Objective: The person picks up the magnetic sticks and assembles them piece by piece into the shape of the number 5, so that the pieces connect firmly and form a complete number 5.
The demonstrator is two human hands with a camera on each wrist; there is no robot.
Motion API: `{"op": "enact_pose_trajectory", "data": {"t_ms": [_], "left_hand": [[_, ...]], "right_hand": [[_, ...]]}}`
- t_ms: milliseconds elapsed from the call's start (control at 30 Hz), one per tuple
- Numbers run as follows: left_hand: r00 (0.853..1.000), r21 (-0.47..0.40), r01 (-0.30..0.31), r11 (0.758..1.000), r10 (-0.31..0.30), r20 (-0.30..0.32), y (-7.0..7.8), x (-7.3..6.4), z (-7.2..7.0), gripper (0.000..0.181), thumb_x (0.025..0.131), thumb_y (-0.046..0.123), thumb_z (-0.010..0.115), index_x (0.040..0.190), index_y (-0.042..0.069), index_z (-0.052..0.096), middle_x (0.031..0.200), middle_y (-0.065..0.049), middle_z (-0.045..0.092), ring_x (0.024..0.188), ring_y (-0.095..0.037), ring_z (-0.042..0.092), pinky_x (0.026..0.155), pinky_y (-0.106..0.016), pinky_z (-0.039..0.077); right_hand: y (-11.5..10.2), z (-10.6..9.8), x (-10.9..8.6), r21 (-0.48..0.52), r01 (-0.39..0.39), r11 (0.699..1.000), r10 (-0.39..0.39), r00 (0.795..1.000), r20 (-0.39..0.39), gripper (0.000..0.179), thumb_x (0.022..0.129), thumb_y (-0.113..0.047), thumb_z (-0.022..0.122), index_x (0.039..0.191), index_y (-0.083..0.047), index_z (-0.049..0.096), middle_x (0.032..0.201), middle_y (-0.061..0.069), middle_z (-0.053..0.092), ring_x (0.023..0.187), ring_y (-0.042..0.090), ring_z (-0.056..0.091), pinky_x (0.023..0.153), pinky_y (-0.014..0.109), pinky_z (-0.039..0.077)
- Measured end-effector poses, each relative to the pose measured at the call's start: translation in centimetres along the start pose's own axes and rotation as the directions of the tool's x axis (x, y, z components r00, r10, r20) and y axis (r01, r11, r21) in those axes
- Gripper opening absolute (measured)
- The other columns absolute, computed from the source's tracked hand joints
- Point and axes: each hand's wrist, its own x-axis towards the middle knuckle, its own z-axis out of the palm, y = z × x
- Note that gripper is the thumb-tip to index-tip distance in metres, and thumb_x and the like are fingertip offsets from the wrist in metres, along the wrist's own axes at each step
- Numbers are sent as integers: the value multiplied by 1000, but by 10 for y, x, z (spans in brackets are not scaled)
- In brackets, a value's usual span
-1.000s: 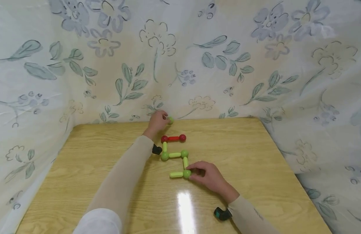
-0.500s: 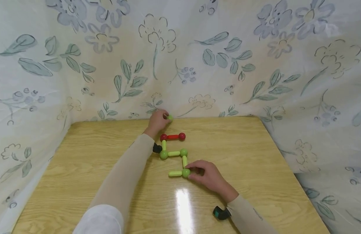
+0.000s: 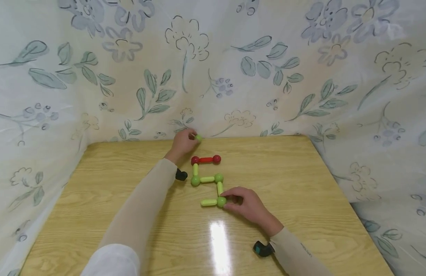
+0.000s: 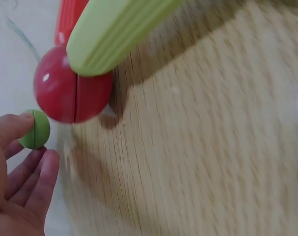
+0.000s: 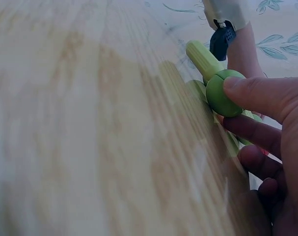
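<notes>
At the table's far edge my left hand [image 3: 183, 145] pinches a loose green ball [image 3: 198, 138] between thumb and fingers; the left wrist view shows this green ball [image 4: 36, 130] with a seam round it. A zigzag of ribbed rods and balls lies nearer. Its far end has a red rod [image 3: 206, 160] between two red balls, the left one [image 3: 195, 160] joined to a light green rod [image 3: 195, 170]. Green balls and rods continue toward me. My right hand [image 3: 249, 207] pinches the nearest green ball [image 3: 221, 202], from which a light green rod [image 3: 208, 202] points left.
The wooden table [image 3: 302, 184] has a bright light reflection [image 3: 220, 245] near its front. A flowered cloth [image 3: 213, 76] hangs behind and at both sides. Black wrist devices sit at the left wrist [image 3: 181, 175] and the right wrist [image 3: 263, 249].
My left hand has shifted slightly left with the loose green ball. The right hand keeps its hold on the nearest ball, and the zigzag lies as before; the head view has moved a little.
</notes>
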Motion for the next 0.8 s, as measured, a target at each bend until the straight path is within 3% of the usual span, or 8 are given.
{"op": "enact_pose_trajectory", "data": {"t_ms": [467,800], "left_hand": [[1000,-120,-20,993,20,-2,-21,-30,-19,33,101,14,78,132,2,73,123,-16,72,113,-33,68,99,-47,56],[999,-184,-33,982,30,-22,-14,-52,-28,35,103,17,78,134,3,73,126,-15,72,113,-33,69,100,-48,57]], "right_hand": [[-4,1,-2,22,-20,1000,20,1000,8,31,95,-29,88,124,-35,80,109,-18,71,92,14,62,80,32,54],[-2,-1,-1,10,-13,1000,13,1000,3,32,95,-29,88,124,-36,80,112,-18,72,92,13,62,80,32,55]]}}
